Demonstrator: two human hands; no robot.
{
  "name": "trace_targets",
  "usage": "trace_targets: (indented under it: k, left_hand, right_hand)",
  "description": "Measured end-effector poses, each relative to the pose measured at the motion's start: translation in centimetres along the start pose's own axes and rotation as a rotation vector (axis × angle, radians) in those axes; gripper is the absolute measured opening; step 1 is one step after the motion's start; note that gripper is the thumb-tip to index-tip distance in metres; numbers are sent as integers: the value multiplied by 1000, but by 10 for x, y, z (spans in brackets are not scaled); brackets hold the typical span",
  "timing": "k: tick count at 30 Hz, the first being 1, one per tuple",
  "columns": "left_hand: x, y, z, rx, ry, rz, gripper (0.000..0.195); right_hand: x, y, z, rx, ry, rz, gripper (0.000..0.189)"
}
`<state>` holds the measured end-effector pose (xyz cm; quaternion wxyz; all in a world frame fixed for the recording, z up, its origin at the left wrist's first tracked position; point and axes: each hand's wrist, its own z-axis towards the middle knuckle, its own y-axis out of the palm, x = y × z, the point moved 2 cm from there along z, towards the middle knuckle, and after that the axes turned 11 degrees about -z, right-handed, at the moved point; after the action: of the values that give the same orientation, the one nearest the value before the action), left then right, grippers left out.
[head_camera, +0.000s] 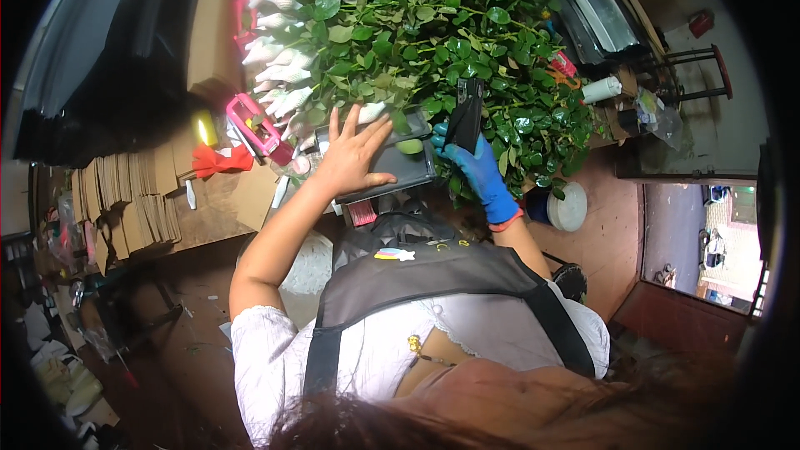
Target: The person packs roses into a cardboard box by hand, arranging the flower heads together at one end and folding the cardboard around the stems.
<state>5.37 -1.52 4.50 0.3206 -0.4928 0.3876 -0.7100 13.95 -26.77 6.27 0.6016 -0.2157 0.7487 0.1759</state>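
My left hand (357,153) is bare and lies flat, fingers spread, on a dark glossy sheet or sleeve (409,172). Just past its fingertips is a flower bud in white netting (372,112). A loose green leaf (409,147) rests on the dark sheet between my hands. My right hand (470,159), in a blue work glove with a red cuff, grips a black stapler-like tool (465,114) held upright. Behind and beside both hands spreads a large heap of leafy green stems (425,37). More netted white buds (289,72) line the heap's left side.
At the left lie a pink plastic holder (259,128), red cloth or paper (222,161), a yellow roll (203,127) and stacked cardboard pieces (125,200). Black plastic sheeting (119,56) stands beyond. A white-lidded bucket (567,206) and a white roll (602,90) are at the right.
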Motion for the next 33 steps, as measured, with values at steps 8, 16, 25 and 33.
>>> trace_targets:
  k: [8,16,25,33]
  left_hand:
    - [12,18,0,6,-7,-35,84]
    - [13,15,-6,-29,39,-26,71]
    - [12,16,-7,-25,9,1,74]
    - [-62,-15,40,266,-359,-453,33]
  right_hand:
    - [-26,-16,-23,-289,239,-1074,64]
    - [-13,-15,-17,-391,272,-1513,78]
    - [22,-28,-16,-321,71,-1358,71]
    - [11,-31,-22,-307,126,-1343,66]
